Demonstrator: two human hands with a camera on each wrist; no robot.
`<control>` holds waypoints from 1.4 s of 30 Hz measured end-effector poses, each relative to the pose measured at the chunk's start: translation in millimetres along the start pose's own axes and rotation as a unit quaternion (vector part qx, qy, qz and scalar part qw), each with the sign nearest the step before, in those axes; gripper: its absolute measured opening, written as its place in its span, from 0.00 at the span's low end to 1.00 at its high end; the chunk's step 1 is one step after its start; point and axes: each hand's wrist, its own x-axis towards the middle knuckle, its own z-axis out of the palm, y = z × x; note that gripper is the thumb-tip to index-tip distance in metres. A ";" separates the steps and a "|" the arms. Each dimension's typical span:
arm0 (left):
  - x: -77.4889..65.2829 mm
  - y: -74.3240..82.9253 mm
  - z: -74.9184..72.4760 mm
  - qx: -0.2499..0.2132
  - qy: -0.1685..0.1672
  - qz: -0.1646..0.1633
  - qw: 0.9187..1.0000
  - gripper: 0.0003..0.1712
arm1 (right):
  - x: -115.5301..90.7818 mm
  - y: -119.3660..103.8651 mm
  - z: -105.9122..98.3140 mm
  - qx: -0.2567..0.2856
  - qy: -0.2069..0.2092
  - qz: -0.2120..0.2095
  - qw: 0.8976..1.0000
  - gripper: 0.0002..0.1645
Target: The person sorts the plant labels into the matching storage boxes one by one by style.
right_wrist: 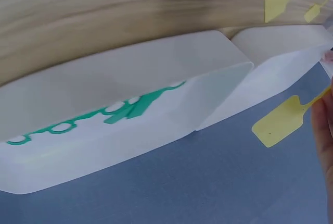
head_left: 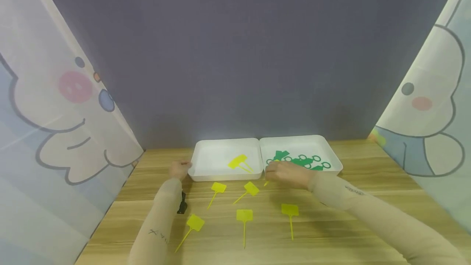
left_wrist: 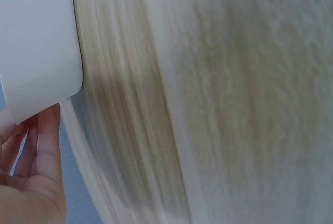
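My left hand is at the left end of the left white tray. In the left wrist view its thumb and fingers grip the tray's edge. Over the front of the right white tray, near where the trays meet, my right hand pinches a yellow plant label by its thin stem. Two yellow labels lie in the left tray. Green ring-ended tags are spread in the right one, partly hidden by the right hand.
Several yellow labels lie loose on the wooden table in front of the trays, among them one label near the middle. A small black object is partly hidden by the left forearm. A dark grey panel stands behind the trays.
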 end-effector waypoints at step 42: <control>4.9 -1.5 6.1 -0.028 0.017 -0.009 0.999 0.21 | 93.5 51.7 52.1 0.017 -0.086 0.078 0.993 0.16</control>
